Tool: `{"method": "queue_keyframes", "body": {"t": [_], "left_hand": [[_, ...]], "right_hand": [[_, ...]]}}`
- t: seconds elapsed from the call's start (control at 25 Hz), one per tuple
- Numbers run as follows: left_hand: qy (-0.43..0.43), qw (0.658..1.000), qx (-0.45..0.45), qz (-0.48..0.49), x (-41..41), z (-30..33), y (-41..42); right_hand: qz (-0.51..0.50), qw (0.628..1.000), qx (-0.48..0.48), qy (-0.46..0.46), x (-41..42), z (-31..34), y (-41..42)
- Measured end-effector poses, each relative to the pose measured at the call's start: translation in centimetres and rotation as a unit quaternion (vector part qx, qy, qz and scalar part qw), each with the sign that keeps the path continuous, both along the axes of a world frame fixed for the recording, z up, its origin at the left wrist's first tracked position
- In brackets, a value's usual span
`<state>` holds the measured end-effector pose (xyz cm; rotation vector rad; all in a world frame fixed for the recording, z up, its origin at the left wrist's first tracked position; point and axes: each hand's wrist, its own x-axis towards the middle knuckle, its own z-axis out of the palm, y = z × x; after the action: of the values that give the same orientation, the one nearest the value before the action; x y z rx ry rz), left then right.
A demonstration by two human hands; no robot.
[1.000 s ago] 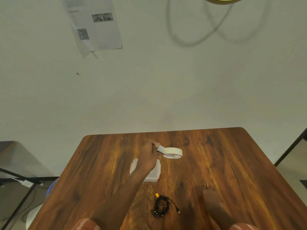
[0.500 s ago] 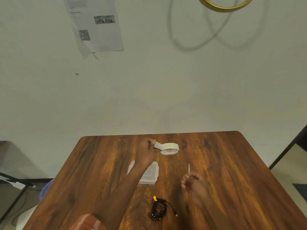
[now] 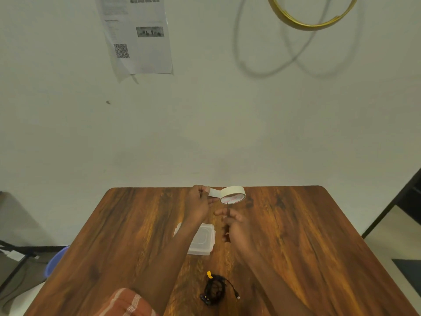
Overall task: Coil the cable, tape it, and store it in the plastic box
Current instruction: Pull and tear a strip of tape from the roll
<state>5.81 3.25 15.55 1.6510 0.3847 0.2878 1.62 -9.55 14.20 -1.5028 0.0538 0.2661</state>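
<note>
The black cable (image 3: pixel 215 289) lies coiled on the wooden table (image 3: pixel 307 236) near the front edge, with an orange tag at its top and a plug trailing right. A clear plastic box (image 3: pixel 204 241) with its lid on sits mid-table, partly under my left forearm. My left hand (image 3: pixel 198 202) pinches the free end of a strip pulled from a cream masking tape roll (image 3: pixel 233 194), which hangs in the air past the box. My right hand (image 3: pixel 237 225) is just below the roll, blurred, holding a thin small tool I cannot identify.
A wall stands right behind the table's far edge, with a printed sheet (image 3: pixel 139 35) and a yellow hoop (image 3: pixel 309 23) hanging on it. A blue bucket (image 3: pixel 55 258) is on the floor at the left. A dark frame (image 3: pixel 391 201) stands at the right.
My right hand has come from the table's front right up to just under the tape roll. My left hand has lifted the roll a little and moved it farther away.
</note>
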Motion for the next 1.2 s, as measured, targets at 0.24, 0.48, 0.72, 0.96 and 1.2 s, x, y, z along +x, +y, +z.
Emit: {"method": "queue_keyframes", "body": {"t": [0.24,0.48,0.72,0.96,1.2], "left_hand": [[-0.021,0.999,-0.027,0.002,-0.1,0.5,0.1],[-0.037,0.998,-0.041,-0.007,-0.2,0.6,0.4],[-0.031,0.999,-0.021,0.0,-0.5,1.0,0.5],[-0.022,1.0,-0.012,-0.005,-1.0,1.1,0.7],[-0.016,1.0,-0.014,-0.016,-1.5,1.7,0.4]], "right_hand": [[0.1,0.958,0.224,0.146,1.1,1.4,-0.6],[0.134,0.927,0.289,0.197,1.5,1.6,-1.9],[0.138,0.91,0.327,0.214,0.8,1.2,-2.1],[0.123,0.895,0.367,0.22,0.2,0.8,-2.2],[0.126,0.925,0.294,0.203,-0.3,0.5,-1.5]]}}
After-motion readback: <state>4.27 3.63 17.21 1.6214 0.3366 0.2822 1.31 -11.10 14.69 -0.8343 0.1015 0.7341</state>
